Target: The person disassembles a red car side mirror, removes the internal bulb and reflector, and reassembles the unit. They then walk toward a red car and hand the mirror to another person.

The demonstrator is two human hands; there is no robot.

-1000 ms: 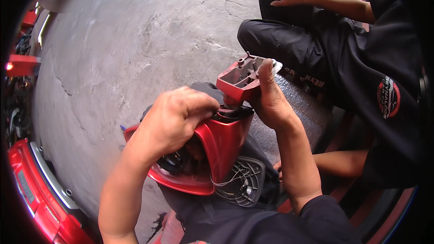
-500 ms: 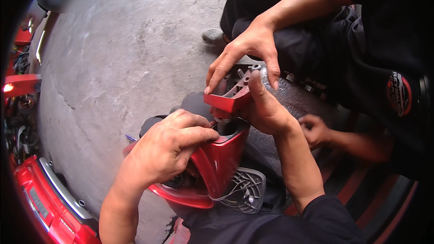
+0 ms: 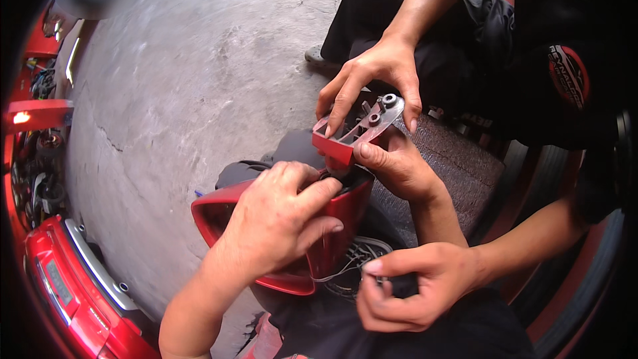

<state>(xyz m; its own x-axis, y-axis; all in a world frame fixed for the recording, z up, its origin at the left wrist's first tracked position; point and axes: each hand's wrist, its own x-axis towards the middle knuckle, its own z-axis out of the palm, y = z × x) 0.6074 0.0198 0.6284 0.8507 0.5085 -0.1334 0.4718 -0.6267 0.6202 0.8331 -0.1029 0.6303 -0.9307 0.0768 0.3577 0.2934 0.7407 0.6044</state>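
A red car side-mirror housing (image 3: 345, 223) lies across my lap, its open side toward the left. My left hand (image 3: 279, 206) grips the housing's top edge, fingers bent at the opening beside the joint. Above that opening is the mirror's mounting base (image 3: 342, 149), a red-faced bracket with a grey metal arm and round bolt holes. My right hand (image 3: 409, 169) holds its right side, thumb in front. A co-worker's hand (image 3: 379, 70) grasps the same base from above. Their other hand (image 3: 415, 286) is closed over my lap around a small thing I cannot make out.
Pale wires (image 3: 352, 262) trail from the housing beside the co-worker's lower hand. A silvery textured surface (image 3: 438, 173) lies right of my hand, with red-and-black slats (image 3: 531, 279) beyond. At far left are a red bumper (image 3: 66, 286) and cluttered shelves. Concrete floor (image 3: 186, 73) stretches behind.
The co-worker's lower hand has come left and nearer, over my lap. The mounting base has shifted slightly right and turned, with my right thumb now lower on it. My left hand has moved right.
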